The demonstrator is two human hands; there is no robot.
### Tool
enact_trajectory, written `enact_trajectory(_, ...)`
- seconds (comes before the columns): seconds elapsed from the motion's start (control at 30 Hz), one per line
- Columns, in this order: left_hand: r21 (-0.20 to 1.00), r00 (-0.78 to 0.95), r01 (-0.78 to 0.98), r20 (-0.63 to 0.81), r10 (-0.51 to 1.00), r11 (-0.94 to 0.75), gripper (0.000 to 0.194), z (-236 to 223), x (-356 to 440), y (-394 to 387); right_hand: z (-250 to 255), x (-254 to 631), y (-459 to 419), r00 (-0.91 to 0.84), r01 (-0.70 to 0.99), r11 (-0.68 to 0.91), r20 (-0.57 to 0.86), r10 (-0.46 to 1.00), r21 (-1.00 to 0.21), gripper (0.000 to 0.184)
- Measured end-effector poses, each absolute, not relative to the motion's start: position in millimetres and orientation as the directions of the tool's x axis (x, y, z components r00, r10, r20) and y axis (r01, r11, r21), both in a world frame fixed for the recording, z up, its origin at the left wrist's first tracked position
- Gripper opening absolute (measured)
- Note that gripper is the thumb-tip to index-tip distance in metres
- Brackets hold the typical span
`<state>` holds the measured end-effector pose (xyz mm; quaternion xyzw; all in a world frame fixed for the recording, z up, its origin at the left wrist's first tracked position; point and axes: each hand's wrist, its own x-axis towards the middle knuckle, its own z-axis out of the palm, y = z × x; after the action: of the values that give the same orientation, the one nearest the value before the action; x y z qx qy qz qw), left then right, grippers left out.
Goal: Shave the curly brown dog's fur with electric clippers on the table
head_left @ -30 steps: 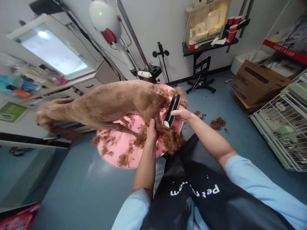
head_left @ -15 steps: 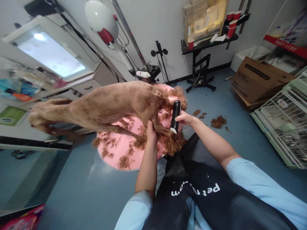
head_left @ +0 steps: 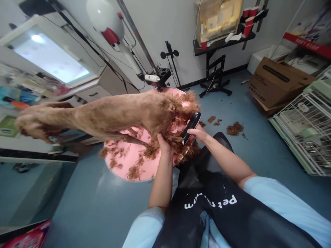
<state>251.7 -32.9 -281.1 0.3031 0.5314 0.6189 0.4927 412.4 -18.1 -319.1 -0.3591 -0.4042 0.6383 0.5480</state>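
A brown curly-haired dog (head_left: 113,115) stands on a round pink grooming table (head_left: 129,162), its rear end toward me. My left hand (head_left: 163,144) is closed around the dog's hind leg, holding it up. My right hand (head_left: 199,132) grips a black electric clipper (head_left: 190,127), tilted with its blade end down against the fur behind that leg. Clumps of cut brown fur (head_left: 134,170) lie over the pink tabletop.
A dryer on a stand (head_left: 108,24) and a black tool holder (head_left: 161,74) stand behind the table. Fur clumps (head_left: 234,128) lie on the blue floor. A cardboard box (head_left: 276,84) and white wire cages (head_left: 305,134) are at right, a black shelf stand (head_left: 214,65) by the wall.
The clipper has tilted from nearly upright to slanted and moved lower toward the leg. My left hand has lifted the hind leg slightly; the view has shifted a little.
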Motion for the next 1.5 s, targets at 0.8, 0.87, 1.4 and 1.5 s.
enact_trajectory(0.8,0.858,-0.339,-0.513,-0.226,0.913,0.023,0.042,-272,264,-44,-289,406,-56,0.083,-0.285,0.211,0.196,0.977,-0.935,0.028)
enact_trajectory(0.87,0.86,-0.313,-0.51,-0.215,0.925,0.027,0.043,-266,263,-45,-288,408,-65,0.09,-0.202,0.226,0.211,0.973,-0.953,0.022)
enact_trajectory(1.4,0.686,-0.184,-0.726,-0.251,0.95,0.041,0.057,-230,276,-46,-272,408,-103,0.199,0.008,0.214,0.212,0.957,-0.977,0.022)
enact_trajectory(1.5,0.687,-0.151,-0.725,-0.22,0.964,0.043,0.057,-234,275,-44,-271,407,-102,0.225,-0.07,0.281,0.259,0.939,-0.957,0.024)
